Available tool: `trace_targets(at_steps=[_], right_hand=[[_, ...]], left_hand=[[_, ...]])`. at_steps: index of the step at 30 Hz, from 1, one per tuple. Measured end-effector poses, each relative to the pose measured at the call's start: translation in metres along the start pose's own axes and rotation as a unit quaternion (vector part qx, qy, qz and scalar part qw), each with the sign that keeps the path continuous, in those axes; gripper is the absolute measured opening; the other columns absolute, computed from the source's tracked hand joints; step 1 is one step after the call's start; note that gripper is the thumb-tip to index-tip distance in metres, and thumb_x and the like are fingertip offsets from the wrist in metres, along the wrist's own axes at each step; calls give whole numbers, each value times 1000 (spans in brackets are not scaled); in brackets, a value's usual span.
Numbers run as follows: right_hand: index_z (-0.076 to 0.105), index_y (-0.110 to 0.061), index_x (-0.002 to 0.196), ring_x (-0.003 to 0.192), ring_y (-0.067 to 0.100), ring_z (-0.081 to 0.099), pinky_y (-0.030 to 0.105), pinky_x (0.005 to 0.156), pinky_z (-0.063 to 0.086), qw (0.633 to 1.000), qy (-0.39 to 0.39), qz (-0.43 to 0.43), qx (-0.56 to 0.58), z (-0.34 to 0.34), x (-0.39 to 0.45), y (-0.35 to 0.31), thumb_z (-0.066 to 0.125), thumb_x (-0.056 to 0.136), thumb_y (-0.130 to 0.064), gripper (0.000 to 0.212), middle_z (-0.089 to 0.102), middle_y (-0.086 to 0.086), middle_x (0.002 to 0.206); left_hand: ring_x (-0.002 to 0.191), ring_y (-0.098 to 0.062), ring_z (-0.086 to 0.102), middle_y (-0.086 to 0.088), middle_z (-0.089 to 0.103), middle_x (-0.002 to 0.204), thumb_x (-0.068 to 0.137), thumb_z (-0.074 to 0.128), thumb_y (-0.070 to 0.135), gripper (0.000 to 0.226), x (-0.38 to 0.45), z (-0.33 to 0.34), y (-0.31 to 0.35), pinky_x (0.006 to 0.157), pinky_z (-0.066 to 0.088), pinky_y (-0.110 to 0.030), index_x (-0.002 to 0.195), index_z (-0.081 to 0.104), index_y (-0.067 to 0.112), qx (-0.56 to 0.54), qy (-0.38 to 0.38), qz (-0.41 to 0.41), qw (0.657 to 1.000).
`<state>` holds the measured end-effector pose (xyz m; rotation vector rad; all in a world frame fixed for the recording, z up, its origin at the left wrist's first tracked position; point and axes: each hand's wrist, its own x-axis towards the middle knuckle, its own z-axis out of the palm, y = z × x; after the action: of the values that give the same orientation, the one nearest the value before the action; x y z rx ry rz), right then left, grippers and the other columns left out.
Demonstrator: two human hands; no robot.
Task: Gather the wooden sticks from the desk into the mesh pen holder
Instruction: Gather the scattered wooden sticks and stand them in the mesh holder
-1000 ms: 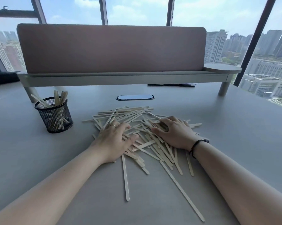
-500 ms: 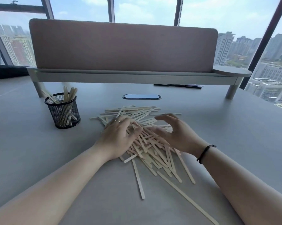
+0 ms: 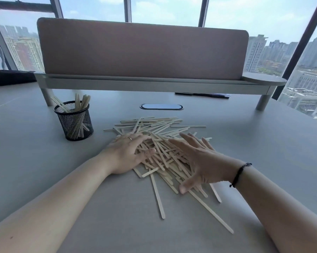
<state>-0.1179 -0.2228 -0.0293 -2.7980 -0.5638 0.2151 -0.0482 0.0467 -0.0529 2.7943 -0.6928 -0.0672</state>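
Note:
A loose pile of pale wooden sticks [image 3: 161, 132] lies on the grey desk [image 3: 254, 152], centre of view. The black mesh pen holder [image 3: 74, 123] stands upright left of the pile with several sticks leaning in it. My left hand [image 3: 128, 152] rests flat on the pile's left side, fingers straight, a ring on one finger. My right hand [image 3: 196, 159] stands on its edge at the pile's right side, fingers straight and spread, palm facing left, thumb touching sticks near the desk. Two long sticks [image 3: 157, 196] trail toward me.
A raised shelf with a pink divider panel [image 3: 143, 50] crosses the back of the desk. An oval cable port [image 3: 161, 106] sits behind the pile. Dark pens [image 3: 201, 94] lie under the shelf. A black object [image 3: 9, 77] is at far left. Windows lie beyond.
My right hand has lifted from lying flat on the sticks and turned onto its edge, fingers spread. The sticks between both hands are bunched closer together. My left hand stays on the pile.

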Motion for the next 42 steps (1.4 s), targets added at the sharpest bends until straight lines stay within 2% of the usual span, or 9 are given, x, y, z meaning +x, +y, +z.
trace_targets(at_steps=[4,10,12,14,17,23,27,36,42], right_hand=[[0,-58,150,154,13,-12,51,124,-6,998,58,5,-4,-1,4,5,69,43,-90,132,-3,-10,167],[22,-46,153,144,20,32,44,117,30,993,111,28,-8,-4,9,17,65,54,-90,116,32,-12,158],[22,-43,154,145,19,31,43,119,27,994,101,40,9,0,12,17,66,65,-82,106,32,-12,159],[17,-38,156,151,14,17,41,124,12,995,79,58,12,5,15,16,64,75,-72,99,24,-10,164],[15,-33,158,151,17,18,42,125,3,994,79,70,7,8,26,15,55,71,-80,107,28,-5,162],[39,-37,149,125,21,41,36,110,30,992,108,57,-12,5,35,3,58,66,-83,97,46,-6,127],[55,-35,137,111,20,51,37,97,43,990,130,48,36,6,37,9,72,74,-66,72,52,-4,114],[58,-31,130,111,22,55,32,92,45,987,158,18,7,10,35,4,64,88,-52,47,57,1,120],[58,-30,127,112,25,56,39,92,48,985,166,-24,-44,11,32,2,54,95,-47,37,59,1,119]], left_hand=[[150,-13,17,14,30,161,77,13,91,85,-4,-3,9,119,24,-49,149,30,50,1,2,-1,1000],[145,-15,27,12,40,152,64,30,101,92,-7,-5,8,116,30,-47,143,35,55,-40,12,10,999],[142,-15,31,12,44,146,52,43,104,103,-6,-4,7,117,31,-44,142,39,54,-55,14,30,998],[138,-13,33,13,47,142,43,50,104,112,-6,-4,7,116,32,-39,142,43,53,-62,18,49,997],[129,-11,36,14,51,132,43,62,96,105,-7,-5,9,108,34,-32,137,47,53,-74,30,55,995],[122,-9,36,18,53,115,42,58,97,103,-7,-5,12,100,30,-29,132,56,46,-63,44,47,996],[124,-11,38,14,54,112,47,54,96,99,-5,-3,12,103,32,-31,131,58,42,-57,58,44,996],[138,-13,35,13,42,142,50,36,106,108,-1,3,9,117,27,-39,131,52,38,-41,89,69,993],[147,-15,30,11,34,160,62,44,97,104,-5,-1,13,120,26,-37,150,23,45,-54,6,56,997]])
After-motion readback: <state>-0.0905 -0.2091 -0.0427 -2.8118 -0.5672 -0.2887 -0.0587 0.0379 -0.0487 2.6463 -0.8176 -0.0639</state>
